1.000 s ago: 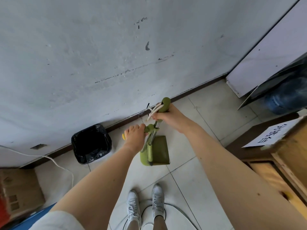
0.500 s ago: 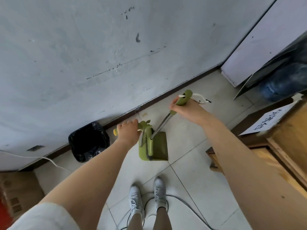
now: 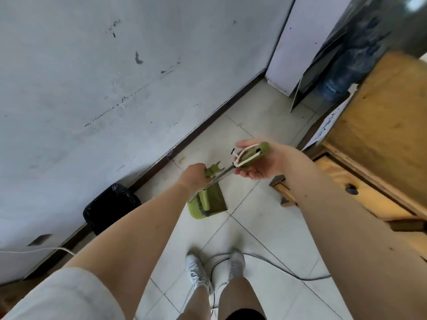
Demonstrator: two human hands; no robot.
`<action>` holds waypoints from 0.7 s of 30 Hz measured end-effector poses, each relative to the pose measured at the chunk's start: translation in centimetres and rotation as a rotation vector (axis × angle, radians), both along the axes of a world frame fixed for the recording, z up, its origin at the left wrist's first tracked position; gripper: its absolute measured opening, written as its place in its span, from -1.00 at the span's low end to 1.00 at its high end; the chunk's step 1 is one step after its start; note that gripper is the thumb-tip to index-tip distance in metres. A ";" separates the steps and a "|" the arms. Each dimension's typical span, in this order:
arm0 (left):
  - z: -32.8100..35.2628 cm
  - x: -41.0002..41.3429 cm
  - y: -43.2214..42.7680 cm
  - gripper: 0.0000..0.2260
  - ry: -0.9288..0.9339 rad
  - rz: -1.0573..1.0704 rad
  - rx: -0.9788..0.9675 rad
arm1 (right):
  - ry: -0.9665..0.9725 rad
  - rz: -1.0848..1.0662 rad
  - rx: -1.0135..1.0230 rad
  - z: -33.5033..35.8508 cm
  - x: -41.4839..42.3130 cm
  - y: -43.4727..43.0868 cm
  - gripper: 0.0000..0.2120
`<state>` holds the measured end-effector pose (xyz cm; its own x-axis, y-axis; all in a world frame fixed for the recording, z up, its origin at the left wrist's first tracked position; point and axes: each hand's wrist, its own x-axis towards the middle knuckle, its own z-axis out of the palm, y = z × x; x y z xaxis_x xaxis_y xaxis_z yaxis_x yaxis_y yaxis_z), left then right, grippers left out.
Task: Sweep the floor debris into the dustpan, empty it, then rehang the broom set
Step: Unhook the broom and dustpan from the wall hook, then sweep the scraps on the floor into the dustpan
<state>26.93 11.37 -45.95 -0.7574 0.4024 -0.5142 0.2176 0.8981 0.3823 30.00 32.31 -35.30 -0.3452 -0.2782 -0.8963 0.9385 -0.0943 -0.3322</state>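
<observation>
A green dustpan hangs just above the tiled floor, with the green broom head tucked against it. My left hand grips the green handle top of the dustpan beside the wall. My right hand holds the broom's green handle end, palm up with the fingers curled loosely round it, and a white hanging cord loops over it. The metal broom shaft slants down from that hand past my left hand.
A black-lined waste bin stands against the wall at the left. A wooden cabinet with a paper sheet on it is at the right. A blue water bottle sits in the far corner. A grey cable lies by my white shoes.
My right hand has tipped the broom handle further right and turned palm up. The view has swung right. My left hand keeps its grip on the dustpan handle.
</observation>
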 end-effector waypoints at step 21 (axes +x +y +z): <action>7.3 21.4 15.2 -0.61 0.126 -0.513 -0.128 | -0.049 -0.351 0.038 3.1 31.3 13.4 -0.72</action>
